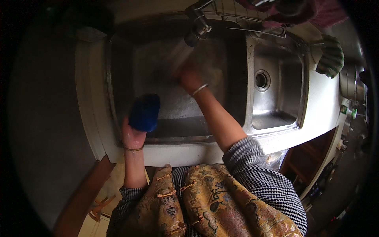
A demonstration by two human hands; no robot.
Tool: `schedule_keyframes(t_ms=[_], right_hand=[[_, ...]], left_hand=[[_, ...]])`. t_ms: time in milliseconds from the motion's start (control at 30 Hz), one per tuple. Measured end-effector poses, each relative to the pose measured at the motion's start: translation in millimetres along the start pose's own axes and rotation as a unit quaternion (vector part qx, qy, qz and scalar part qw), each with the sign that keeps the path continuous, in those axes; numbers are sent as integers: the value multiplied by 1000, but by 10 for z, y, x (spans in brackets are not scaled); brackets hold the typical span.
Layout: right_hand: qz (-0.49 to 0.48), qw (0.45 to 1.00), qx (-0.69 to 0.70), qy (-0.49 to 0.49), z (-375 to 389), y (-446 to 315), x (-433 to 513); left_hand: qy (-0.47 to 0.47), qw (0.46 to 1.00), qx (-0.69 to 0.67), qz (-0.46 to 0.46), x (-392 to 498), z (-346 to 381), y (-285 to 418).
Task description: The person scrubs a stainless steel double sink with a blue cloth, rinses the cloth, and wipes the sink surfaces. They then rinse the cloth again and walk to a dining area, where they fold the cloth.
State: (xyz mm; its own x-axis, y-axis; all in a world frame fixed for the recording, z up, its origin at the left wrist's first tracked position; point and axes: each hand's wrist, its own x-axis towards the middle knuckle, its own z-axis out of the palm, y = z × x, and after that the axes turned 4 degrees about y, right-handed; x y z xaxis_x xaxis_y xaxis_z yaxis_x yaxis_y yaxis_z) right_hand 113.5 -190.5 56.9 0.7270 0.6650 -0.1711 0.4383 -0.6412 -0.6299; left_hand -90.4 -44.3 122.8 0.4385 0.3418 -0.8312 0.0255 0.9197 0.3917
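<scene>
A blue rounded object [144,112], possibly a small bowl or a scrubber, rests in my left hand [133,137] above the near left corner of the large steel basin [177,126]. Its far side hides most of my fingers. My right hand [191,77], blurred, reaches into the water falling from the faucet [197,34], over the middle of that basin. The blur hides whether the right fingers hold anything. Both wrists wear a bangle.
To the right lies a smaller steel basin [278,89] with a drain [262,80]. A wire rack [254,19] and a dark red cloth [319,13] are behind it. A green striped cloth [331,56] sits at the right counter edge, near steel pots [351,80].
</scene>
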Motion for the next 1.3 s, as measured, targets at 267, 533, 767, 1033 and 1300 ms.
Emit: schedule_keyframes(t_ms=[267,533,767,1033,1300], right_hand=[[-25,988,155,10,-39,22,102],[89,953,290,5,141,276,78],[108,885,421,167,71,110,31],[222,428,876,8,-313,266,-449],[323,621,713,-43,-331,-78,-252]], left_hand=[[-93,995,2,-16,198,27,18],[-138,990,8,-38,339,6,25],[-112,993,18,-27,495,-94,-34],[-123,972,192,58,365,282,-181],[-113,679,623,372,134,1145,-301]])
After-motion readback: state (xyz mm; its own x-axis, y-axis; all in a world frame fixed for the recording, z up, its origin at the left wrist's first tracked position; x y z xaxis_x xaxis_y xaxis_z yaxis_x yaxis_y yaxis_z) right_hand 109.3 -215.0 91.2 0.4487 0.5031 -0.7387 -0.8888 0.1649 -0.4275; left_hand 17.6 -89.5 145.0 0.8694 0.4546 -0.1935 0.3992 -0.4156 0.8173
